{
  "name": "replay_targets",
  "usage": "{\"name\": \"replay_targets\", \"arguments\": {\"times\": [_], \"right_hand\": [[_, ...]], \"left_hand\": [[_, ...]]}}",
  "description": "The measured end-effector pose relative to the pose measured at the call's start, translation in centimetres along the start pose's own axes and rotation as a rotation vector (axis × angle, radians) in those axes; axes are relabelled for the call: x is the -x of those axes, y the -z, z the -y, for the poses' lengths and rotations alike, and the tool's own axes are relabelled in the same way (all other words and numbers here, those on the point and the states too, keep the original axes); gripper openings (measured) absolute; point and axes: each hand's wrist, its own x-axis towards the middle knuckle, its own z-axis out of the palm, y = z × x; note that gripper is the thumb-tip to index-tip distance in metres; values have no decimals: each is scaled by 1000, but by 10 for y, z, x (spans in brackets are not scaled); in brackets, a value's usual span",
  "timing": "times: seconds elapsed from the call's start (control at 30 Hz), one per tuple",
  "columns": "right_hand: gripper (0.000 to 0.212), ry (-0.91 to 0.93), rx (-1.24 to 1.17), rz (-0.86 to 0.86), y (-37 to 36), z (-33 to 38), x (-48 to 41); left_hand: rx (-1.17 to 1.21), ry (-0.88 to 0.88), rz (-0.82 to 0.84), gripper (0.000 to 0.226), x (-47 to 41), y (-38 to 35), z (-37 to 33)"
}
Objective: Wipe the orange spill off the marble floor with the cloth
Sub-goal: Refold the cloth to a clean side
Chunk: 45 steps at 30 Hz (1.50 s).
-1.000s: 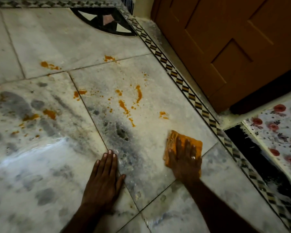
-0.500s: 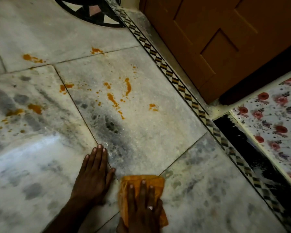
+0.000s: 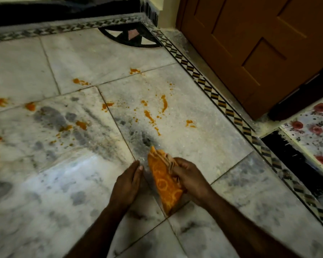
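Head view: cloth (image 3: 164, 185), orange with ring print, folded into a long wedge, stands on edge between the two hands, low centre of frame. Right hand (image 3: 191, 180) grips its right side, fingers curled over the folds. Left hand (image 3: 127, 183) is just beside the cloth's left face, fingers straight and together, holding nothing; a small gap shows at the fingertips. Cannot tell if the cloth's bottom tip touches the marble floor (image 3: 50, 192). The orange spill (image 3: 150, 116) is unwiped, drops and streaks scattered beyond the cloth and off to the left. Patterned border (image 3: 222, 105) runs diagonally on the right, with a wooden door (image 3: 250, 53) and floral mat (image 3: 313, 127) past it.
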Motion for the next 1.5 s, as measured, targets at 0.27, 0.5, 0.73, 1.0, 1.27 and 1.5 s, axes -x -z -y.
{"name": "replay_targets", "arguments": {"times": [0.27,0.5,0.73,1.0,1.27,1.5], "right_hand": [[54,236,227,204,-8,40,-12],[81,267,439,233,-5,61,-11],[61,257,410,214,9,86,-4],[44,157,192,436,25,116,7],[30,274,287,227,30,151,13],[19,401,88,52,42,200,25]], "left_hand": [[1131,510,137,61,-5,9,-79],[1535,392,266,86,-12,26,-95],[1589,318,408,92,-11,33,-110],[1710,259,395,94,-6,41,-117],[1743,129,498,99,3,55,-120],[1666,205,483,101,10,71,-112]]}}
